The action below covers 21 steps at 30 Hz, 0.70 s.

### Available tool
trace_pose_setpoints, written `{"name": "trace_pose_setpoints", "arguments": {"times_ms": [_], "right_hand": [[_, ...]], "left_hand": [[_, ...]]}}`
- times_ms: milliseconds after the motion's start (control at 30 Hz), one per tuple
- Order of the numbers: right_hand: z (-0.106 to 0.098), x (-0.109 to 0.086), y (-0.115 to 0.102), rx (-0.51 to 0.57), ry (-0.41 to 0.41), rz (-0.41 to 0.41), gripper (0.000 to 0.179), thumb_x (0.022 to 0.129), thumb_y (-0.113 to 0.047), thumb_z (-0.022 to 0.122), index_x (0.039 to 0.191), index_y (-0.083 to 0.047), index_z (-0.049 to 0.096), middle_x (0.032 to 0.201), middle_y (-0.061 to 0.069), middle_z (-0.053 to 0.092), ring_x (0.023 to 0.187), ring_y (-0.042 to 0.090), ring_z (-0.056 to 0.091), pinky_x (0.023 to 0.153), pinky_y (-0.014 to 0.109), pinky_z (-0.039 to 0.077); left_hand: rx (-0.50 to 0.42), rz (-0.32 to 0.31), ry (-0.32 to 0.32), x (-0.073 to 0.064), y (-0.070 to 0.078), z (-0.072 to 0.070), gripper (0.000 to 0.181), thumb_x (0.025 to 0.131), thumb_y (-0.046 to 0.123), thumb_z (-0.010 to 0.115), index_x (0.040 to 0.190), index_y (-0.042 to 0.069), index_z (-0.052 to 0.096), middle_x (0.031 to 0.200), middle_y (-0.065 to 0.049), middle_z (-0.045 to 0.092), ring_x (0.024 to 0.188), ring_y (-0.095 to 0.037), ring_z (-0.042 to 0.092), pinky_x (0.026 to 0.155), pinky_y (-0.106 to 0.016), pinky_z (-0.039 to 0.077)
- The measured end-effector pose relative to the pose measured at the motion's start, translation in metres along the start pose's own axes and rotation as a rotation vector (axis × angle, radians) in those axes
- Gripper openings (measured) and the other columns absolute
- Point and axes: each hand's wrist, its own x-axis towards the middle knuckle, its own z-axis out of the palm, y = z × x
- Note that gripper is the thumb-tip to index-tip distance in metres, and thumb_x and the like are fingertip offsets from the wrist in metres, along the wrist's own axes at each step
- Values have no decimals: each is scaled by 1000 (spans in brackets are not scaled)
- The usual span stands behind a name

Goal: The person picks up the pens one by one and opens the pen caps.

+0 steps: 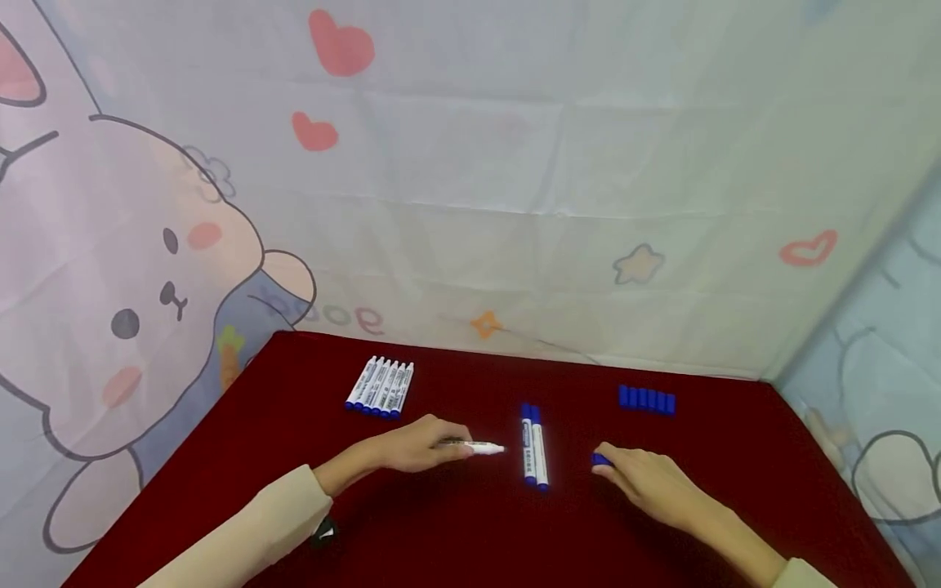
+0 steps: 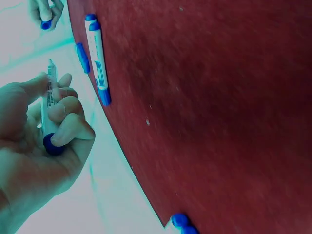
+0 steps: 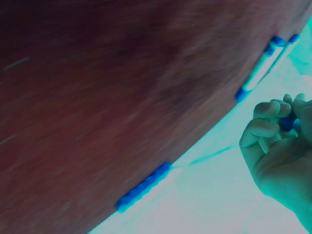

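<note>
My left hand (image 1: pixel 422 443) grips an uncapped white marker (image 1: pixel 487 448) with its tip pointing right. In the left wrist view the marker's blue end (image 2: pixel 54 145) sits by the palm under curled fingers. My right hand (image 1: pixel 654 483) pinches a blue marker cap (image 1: pixel 601 459) between thumb and fingers, apart from the marker. Between the hands lie two capped markers (image 1: pixel 534 449), side by side with their blue caps pointing away from me.
A row of several uncapped white markers (image 1: pixel 380 387) lies at the back left of the dark red tabletop (image 1: pixel 470 367). Several blue caps (image 1: pixel 647 399) stand in a row at the back right. A printed cloth (image 1: pixel 470 163) hangs behind the table.
</note>
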Motion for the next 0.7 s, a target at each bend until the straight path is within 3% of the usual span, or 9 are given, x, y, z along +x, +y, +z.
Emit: {"name": "trace_pose_setpoints", "arguments": {"times_ms": [133, 233, 433, 567, 700], "right_hand": [[-4, 7, -6, 118, -116, 46, 23, 110, -34, 46, 113, -17, 61, 91, -13, 66, 80, -3, 60, 66, 23, 53], [-2, 7, -9, 141, -140, 69, 25, 110, -35, 45, 115, -16, 61, 95, -12, 67, 86, -1, 63, 71, 24, 55], [0, 0, -10, 167, -177, 112, 23, 111, -32, 42, 116, -17, 58, 97, -13, 64, 89, 1, 63, 73, 26, 55], [1, -3, -9, 174, -214, 139, 23, 112, -29, 39, 120, -18, 58, 109, -8, 68, 101, 12, 68, 81, 32, 57], [2, -4, -8, 187, -243, 141, 27, 112, -28, 39, 125, -15, 59, 119, -3, 70, 113, 21, 68, 90, 39, 58]], "left_hand": [[-16, 47, 21, 7, 0, 4, 30, 106, 29, 55, 110, 3, 71, 83, 5, 58, 72, 0, 47, 68, -19, 44], [-12, 21, 26, 8, 0, 9, 24, 105, 23, 58, 113, 5, 72, 87, 6, 61, 73, 1, 47, 68, -17, 44], [-47, 6, 34, 1, 1, 9, 21, 103, 11, 59, 118, 1, 70, 92, -10, 69, 71, -6, 55, 63, -16, 45], [-116, 7, 29, -3, 2, 6, 22, 102, 8, 60, 118, -5, 67, 96, -21, 73, 79, -22, 71, 69, -17, 54], [-132, -5, 63, -6, 0, 3, 23, 101, 7, 62, 118, -7, 66, 98, -23, 74, 83, -33, 74, 67, -18, 56]]}}
